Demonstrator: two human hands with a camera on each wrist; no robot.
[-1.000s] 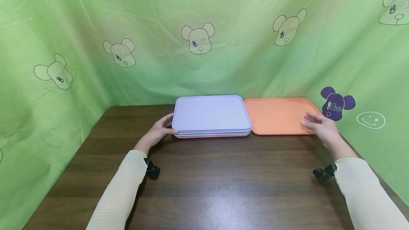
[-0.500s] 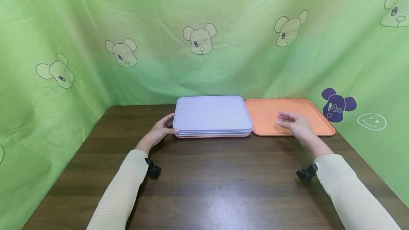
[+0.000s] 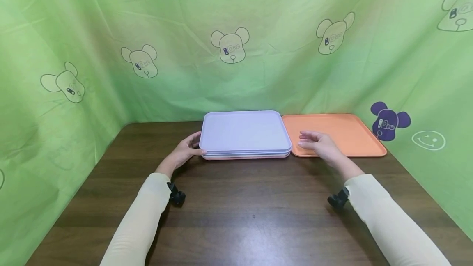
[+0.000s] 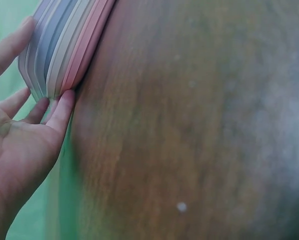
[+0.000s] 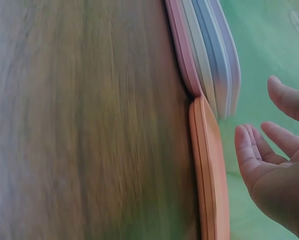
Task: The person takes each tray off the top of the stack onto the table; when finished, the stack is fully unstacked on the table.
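A stack of trays (image 3: 245, 130) lies near the back of the table, a lavender one on top. In the left wrist view, blue-grey, cream and pink tray edges (image 4: 79, 55) show beneath it. At the stack's left end, my left hand (image 3: 182, 151) touches the tray edges with its fingertips, the thumb at the top tray's near corner. An orange tray (image 3: 354, 134) adjoins the stack on the right. Over its left part hovers my right hand (image 3: 321, 147), fingers loosely bent and holding nothing. The right wrist view has that hand (image 5: 279, 165) apart from both stack and orange tray.
The brown wooden table (image 3: 244, 208) extends in front of the trays. A green curtain (image 3: 177, 81) printed with bear heads hangs behind and along both sides. Each sleeve cuff carries a black wrist camera (image 3: 176, 195).
My right hand has moved left across the orange tray, from its right end to near the stack. The left hand and the trays have stayed in place.
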